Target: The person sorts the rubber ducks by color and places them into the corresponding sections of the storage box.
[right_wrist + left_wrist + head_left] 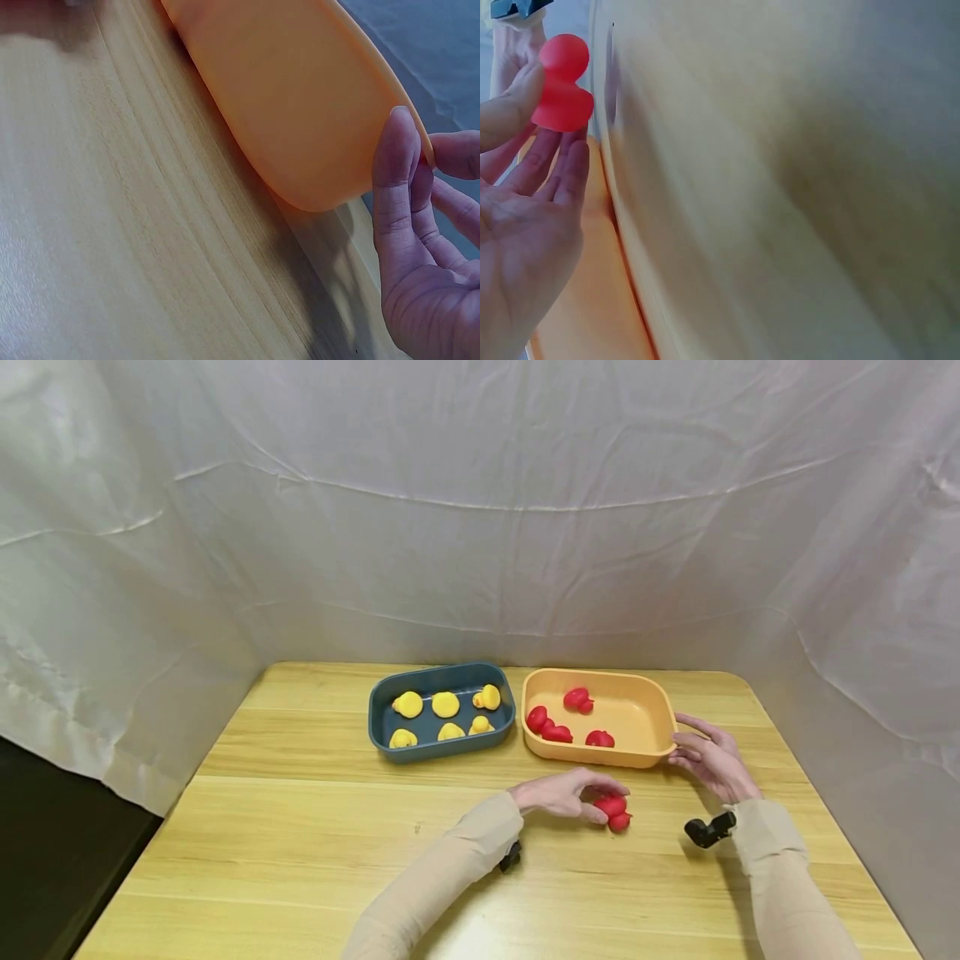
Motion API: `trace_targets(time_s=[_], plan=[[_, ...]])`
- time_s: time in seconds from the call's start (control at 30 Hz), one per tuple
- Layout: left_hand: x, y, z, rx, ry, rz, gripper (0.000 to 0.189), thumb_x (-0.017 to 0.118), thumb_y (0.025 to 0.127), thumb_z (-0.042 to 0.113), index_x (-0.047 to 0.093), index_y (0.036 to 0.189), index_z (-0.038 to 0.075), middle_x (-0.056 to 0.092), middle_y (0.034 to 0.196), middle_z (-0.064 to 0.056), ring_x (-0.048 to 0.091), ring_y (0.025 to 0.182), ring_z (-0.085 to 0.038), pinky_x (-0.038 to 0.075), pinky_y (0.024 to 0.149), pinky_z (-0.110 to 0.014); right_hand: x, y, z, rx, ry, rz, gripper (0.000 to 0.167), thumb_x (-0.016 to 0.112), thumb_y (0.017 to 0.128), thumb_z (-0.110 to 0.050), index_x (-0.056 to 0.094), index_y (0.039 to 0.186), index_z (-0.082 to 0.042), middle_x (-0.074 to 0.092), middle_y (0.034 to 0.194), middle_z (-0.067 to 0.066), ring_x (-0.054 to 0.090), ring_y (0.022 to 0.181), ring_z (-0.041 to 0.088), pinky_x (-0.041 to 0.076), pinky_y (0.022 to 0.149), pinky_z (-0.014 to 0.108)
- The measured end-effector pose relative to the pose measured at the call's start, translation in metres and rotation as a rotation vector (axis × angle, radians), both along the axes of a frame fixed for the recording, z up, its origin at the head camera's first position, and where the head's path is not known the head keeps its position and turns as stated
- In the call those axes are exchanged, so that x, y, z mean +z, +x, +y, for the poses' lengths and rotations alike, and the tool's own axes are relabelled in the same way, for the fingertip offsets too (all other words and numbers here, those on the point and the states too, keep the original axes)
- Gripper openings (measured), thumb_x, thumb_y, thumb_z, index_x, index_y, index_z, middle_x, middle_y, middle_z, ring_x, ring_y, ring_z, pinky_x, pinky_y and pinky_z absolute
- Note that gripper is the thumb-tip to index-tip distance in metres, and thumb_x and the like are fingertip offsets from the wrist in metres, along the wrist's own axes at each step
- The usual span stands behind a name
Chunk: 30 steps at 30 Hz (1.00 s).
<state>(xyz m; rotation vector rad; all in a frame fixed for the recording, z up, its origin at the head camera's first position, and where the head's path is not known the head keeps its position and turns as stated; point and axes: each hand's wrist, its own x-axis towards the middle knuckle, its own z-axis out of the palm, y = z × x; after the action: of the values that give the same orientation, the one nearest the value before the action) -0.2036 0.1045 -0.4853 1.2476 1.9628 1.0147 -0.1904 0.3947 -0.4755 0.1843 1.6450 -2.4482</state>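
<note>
From my remote seat this reads as a staged recording setup, not a home: crumpled white sheeting (480,527) is draped behind and along both sides of a pale wooden counter (300,827), which carries only a blue tray (382,731) and an orange tray (637,756) of toy ducks.

Under the left hand (564,793), its fingers cover part of the red duck (615,811). In the left wrist view the desk (795,187) is smeared by blur. Beside the right hand (427,255), the orange tray (300,112) runs off the top edge, its inside hidden.
</note>
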Motion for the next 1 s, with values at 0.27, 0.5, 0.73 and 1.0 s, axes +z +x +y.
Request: trace_targets(time_s=[0.27,0.5,0.73,1.0], plan=[[0.005,-0.001,-0.008,0.043,0.067,0.004,0.057,0.071,0.094,0.015,0.050,0.146,0.004,0.055,0.149,-0.012,0.055,0.131,-0.011,0.041,0.115,-0.019,0.000,0.000,-0.001,-0.002,0.002,0.002,0.034,0.054,0.100,0.005,0.063,0.118,-0.021,0.074,0.087,0.008,0.072,0.072,0.016,0.063,0.070,0.024],[0.014,-0.002,-0.014,0.090,0.165,-0.061,0.057,0.073,0.092,0.012,0.051,0.144,0.000,0.053,0.147,-0.017,0.058,0.123,-0.008,0.046,0.111,-0.020,0.000,0.000,-0.001,0.000,0.000,0.008,0.034,0.053,0.100,0.006,0.063,0.119,-0.021,0.073,0.086,0.008,0.071,0.071,0.016,0.063,0.070,0.024],[0.024,-0.004,-0.022,0.178,0.236,-0.077,0.054,0.075,0.091,0.013,0.056,0.140,0.004,0.056,0.146,-0.013,0.060,0.123,-0.008,0.048,0.111,-0.024,0.000,0.000,-0.001,0.004,-0.005,0.013,0.035,0.052,0.100,0.006,0.063,0.119,-0.021,0.073,0.086,0.008,0.071,0.071,0.016,0.063,0.070,0.024],[0.027,-0.007,-0.029,0.289,0.329,-0.047,0.052,0.077,0.089,0.013,0.059,0.136,0.004,0.064,0.136,-0.009,0.064,0.113,-0.008,0.051,0.110,-0.035,-0.001,0.001,-0.001,0.006,-0.014,0.018,0.035,0.052,0.100,0.006,0.065,0.118,-0.021,0.073,0.086,0.008,0.071,0.071,0.016,0.063,0.069,0.024]])
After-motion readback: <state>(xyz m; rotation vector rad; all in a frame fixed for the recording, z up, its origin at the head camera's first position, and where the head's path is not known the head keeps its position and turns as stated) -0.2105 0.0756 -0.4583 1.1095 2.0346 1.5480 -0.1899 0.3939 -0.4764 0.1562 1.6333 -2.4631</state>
